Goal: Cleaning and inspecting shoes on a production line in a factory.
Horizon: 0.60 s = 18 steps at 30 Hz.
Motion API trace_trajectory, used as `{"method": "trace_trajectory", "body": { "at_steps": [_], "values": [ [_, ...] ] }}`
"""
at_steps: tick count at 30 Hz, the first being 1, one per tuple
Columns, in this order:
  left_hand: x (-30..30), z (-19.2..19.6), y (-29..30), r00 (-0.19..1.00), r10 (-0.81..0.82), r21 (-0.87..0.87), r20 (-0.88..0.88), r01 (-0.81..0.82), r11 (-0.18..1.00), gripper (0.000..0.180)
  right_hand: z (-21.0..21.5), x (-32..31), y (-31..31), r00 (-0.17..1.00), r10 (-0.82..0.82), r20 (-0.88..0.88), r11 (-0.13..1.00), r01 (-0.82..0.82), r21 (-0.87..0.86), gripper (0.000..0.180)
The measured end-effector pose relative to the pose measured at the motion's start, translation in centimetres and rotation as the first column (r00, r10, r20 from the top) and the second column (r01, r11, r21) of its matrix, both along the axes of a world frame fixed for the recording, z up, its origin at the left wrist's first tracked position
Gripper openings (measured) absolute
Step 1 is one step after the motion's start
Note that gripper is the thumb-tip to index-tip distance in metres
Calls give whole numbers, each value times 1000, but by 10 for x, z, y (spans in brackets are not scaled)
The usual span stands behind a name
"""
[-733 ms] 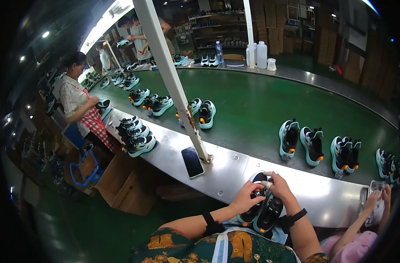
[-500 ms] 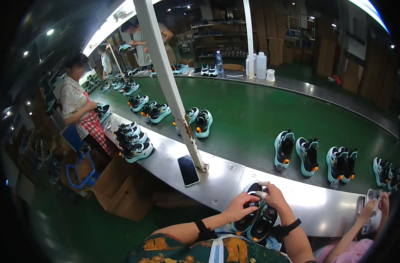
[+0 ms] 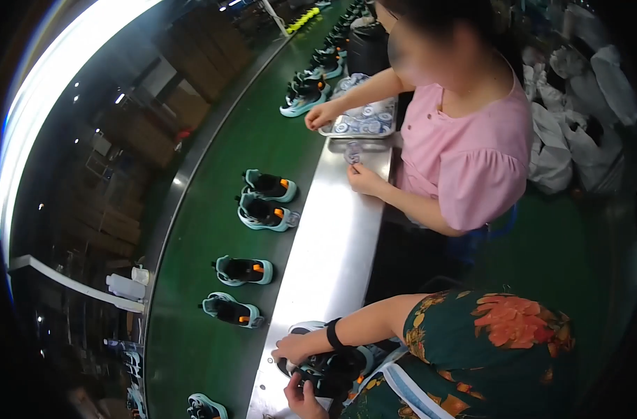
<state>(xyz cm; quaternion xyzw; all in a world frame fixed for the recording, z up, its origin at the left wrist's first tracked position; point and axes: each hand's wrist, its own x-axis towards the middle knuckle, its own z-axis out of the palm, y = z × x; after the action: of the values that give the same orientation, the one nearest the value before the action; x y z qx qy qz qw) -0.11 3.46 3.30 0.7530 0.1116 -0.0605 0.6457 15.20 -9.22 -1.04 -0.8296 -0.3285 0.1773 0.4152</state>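
Observation:
A pair of black and pale-turquoise sneakers (image 3: 343,366) lies close against my body at the bench edge. My right hand (image 3: 295,347), with a black band round the wrist, is curled over the toe end of the pair. Lower in the picture, my left hand (image 3: 306,401) has its thumb and fingers bent at the nearer sneaker's upper. My fingers hide part of both shoes, so the exact spot each one grips is unclear.
A person in a pink top (image 3: 465,153) works beside me, holding a clear round piece (image 3: 353,153) near a tray (image 3: 366,126) of similar pieces. Several sneakers (image 3: 243,270) stand on the green conveyor (image 3: 192,230). A metal bench (image 3: 329,244) runs alongside it.
My view has swung far to the right, bringing the person in pink close. The phone and stacked shoes have left the picture. My hands remain at the sneakers.

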Motion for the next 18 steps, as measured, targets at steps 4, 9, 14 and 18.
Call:
{"method": "trace_trajectory", "body": {
  "at_steps": [4, 9, 14, 18],
  "values": [
    [-3, 39, -36, 988, -81, 225, -132, 110, 968, 42, -18, -8, -19, 997, -72, -33, 997, 73, 22, 51],
    [-16, 51, -51, 992, 17, 333, -121, 25, 943, 43, -7, -11, -11, 999, -35, 41, 999, 34, 20, 49],
    [-9, 26, -35, 996, 65, 262, -63, -47, 964, 42, -17, -3, 3, 999, -21, 31, 999, 20, 30, 48],
    [-4, 20, -45, 994, 88, 301, -70, -63, 951, 41, -20, 0, -15, 996, -78, 47, 993, 73, 92, 40]
  ]
}}
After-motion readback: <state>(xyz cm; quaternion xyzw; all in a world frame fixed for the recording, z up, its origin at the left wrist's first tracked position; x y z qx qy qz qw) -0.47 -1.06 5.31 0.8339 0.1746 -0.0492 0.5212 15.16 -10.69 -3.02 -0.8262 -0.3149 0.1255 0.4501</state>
